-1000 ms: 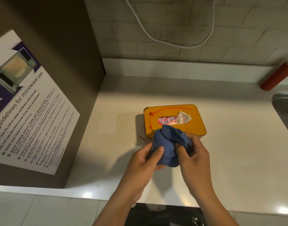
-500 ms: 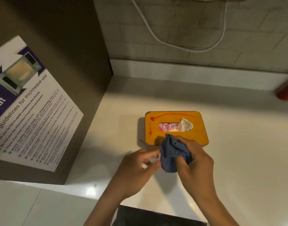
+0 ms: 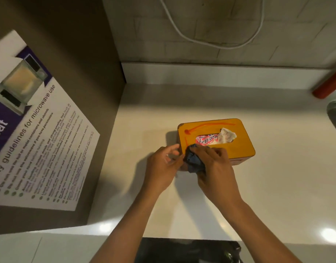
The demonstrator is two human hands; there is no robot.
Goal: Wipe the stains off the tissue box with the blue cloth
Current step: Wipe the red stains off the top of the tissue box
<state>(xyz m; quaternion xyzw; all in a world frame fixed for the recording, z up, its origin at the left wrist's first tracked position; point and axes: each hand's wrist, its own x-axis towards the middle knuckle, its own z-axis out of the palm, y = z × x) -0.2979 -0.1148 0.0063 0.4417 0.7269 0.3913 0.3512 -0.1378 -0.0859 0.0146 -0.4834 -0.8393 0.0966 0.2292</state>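
The right hand (image 3: 214, 168) grips the cloth (image 3: 193, 161) bunched against the box (image 3: 239, 147)'s near-left corner. The left hand (image 3: 163, 168), fingers loosely curled, touches the box's left end.

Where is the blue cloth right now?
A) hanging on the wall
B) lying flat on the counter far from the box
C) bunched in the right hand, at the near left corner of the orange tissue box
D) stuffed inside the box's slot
C: the right hand grips the bunched blue cloth against the near left corner of the tissue box, whose red stains are not yet wiped off.
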